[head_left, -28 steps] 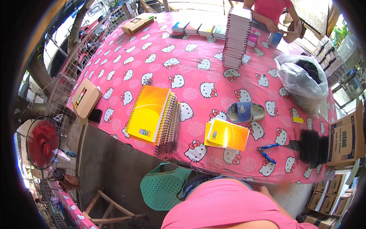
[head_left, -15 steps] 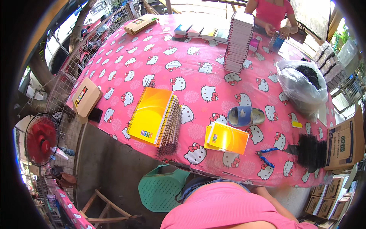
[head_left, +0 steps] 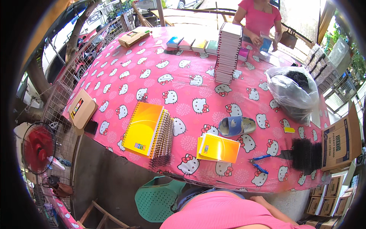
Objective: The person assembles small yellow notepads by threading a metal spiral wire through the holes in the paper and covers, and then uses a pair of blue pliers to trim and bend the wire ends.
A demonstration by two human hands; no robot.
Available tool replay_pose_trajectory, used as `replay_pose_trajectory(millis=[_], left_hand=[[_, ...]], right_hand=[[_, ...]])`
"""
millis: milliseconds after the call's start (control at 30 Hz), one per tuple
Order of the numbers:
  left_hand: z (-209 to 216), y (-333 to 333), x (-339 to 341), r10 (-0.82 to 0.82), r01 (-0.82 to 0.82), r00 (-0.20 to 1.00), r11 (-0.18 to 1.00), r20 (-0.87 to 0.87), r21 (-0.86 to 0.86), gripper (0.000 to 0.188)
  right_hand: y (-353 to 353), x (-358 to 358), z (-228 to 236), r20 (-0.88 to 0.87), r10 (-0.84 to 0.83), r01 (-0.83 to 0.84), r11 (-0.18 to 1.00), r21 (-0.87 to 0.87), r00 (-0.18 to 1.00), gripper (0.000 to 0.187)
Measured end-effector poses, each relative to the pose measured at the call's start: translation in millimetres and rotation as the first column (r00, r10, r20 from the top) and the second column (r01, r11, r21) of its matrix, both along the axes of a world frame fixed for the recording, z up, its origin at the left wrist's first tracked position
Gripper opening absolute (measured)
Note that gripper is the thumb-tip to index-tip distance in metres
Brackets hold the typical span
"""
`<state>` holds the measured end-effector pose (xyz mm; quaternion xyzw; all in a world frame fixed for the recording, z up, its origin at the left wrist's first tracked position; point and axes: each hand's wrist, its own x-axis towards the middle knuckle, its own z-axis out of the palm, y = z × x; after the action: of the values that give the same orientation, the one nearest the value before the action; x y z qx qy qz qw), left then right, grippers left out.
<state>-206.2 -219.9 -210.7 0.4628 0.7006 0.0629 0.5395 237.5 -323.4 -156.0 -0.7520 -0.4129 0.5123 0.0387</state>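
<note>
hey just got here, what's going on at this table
The person's right hand is low by the near edge of the table; whether it holds anything can't be seen, and the left is out of view. Nearest lie blue-handled pliers, with smaller yellow notebooks and a yellow notebook stack to their left and black coils to their right. Across the table, a co-worker's hands are at a small blue item.

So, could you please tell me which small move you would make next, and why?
Perhaps reach the right hand toward the blue-handled pliers: of the things lying on the pink tablecloth, they look closest to that hand, their handles stand apart, and nothing covers them.
</note>
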Motion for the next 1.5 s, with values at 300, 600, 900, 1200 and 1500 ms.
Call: replay_pose_trajectory(millis=[300, 600, 900, 1200, 1500], left_hand=[[-26, 4, -17, 0.123, -0.141, 0.980, 0.984, 0.156, 0.110, 0.026], [71, 78, 81, 0.266, -0.228, 0.790, 0.964, 0.553, -0.137, 0.028], [65, 108, 101, -0.043, 0.187, 0.799, 0.966, 0.600, -0.180, 0.028], [63, 99, 85, -0.053, 0.217, 0.845, 0.943, 0.533, -0.251, 0.036], [122, 170, 140, -0.309, 0.161, 0.831, 0.929, 0.462, 0.332, 0.017]], right_hand=[[-39, 0, 5, -0.153, -0.082, 0.072, 0.995, -0.068, 0.985, 0.039], [-40, -3, -12, -0.111, -0.085, 0.078, 0.995, -0.064, 0.990, 0.039], [-45, -11, -12, -0.112, -0.084, 0.075, 0.994, -0.078, 0.990, 0.038], [5, 3, 61, -0.180, 0.236, -0.286, 0.895, -0.341, 0.955, 0.034], [194, 18, 36, -0.252, -0.479, 0.519, 0.586, 0.622, 0.841, 0.037]])
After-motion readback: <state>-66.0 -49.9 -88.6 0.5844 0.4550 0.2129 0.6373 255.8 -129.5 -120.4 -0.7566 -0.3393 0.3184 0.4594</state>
